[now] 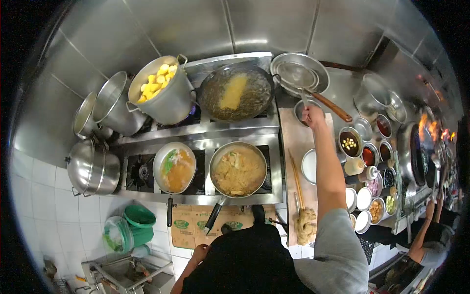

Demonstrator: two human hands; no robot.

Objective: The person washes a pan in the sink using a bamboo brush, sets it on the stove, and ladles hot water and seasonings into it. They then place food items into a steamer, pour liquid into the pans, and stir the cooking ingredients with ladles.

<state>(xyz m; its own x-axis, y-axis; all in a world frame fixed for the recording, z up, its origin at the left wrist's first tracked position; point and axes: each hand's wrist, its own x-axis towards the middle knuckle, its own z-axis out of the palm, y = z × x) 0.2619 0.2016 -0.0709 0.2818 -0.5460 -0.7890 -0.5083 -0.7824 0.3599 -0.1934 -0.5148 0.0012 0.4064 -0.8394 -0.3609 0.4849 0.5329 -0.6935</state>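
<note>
1. Presently, the long stainless-steel stove [205, 131] presents the broadest hazard: its lit burners and crowded cookware could burn a reaching arm
2. The large round black wok [208, 79] holds bubbling liquid, apparently hot oil; anything wet falling in could cause spitting
3. The two round silver pans [155, 164] [212, 169] project black handles past the stove front, near the body; a snagged garment could pull a pan and spill its contents
4. The round wire-mesh strainer [296, 73] has a long brown wooden handle lying just beside the right hand [313, 116]; a sideways sweep of the forearm could dislodge it
5. The small round metal bowl [297, 112] sits at the far end of the beige board, partly hidden under that hand; a careless knock could tip it
6. The slim grey metal utensil [304, 96] is above the bowl; a loose grip could let it slip
7. Right arm pose: extended forward, elbow nearly straight, fingers apparently closed around the utensil
8. Left arm pose: low and bent, the left hand [199, 253] beside the black apron [240, 259]; its grip cannot be determined
</note>
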